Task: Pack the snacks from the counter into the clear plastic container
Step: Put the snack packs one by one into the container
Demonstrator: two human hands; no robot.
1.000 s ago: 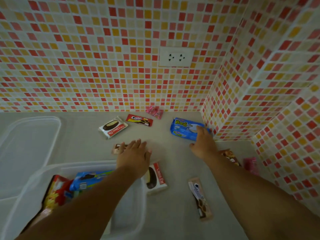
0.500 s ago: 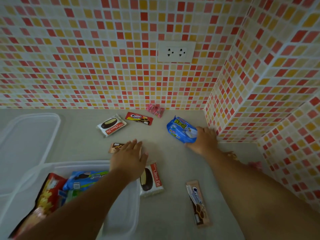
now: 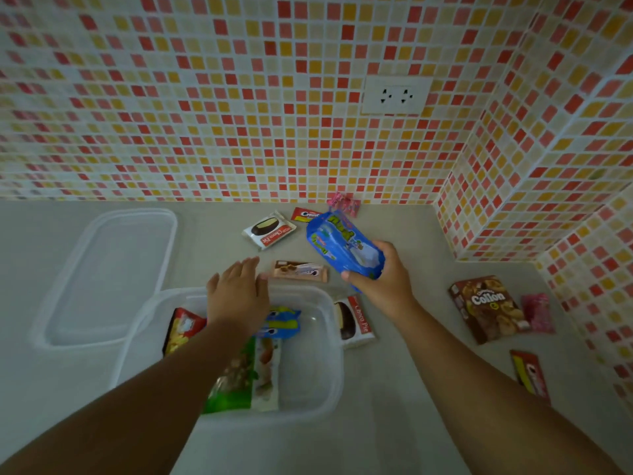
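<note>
Lifted off counter — blue snack pack (image 3: pixel 344 248), right hand (image 3: pixel 383 282) gripping

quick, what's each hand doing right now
Left hand: open, fingers straight, holding nothing, above the clear plastic container.
Right hand: holding the blue snack packet.

The clear plastic container (image 3: pixel 329 371) keeps bare floor along its right side, while the left hand (image 3: pixel 236 296) hovers over its far rim.
</note>
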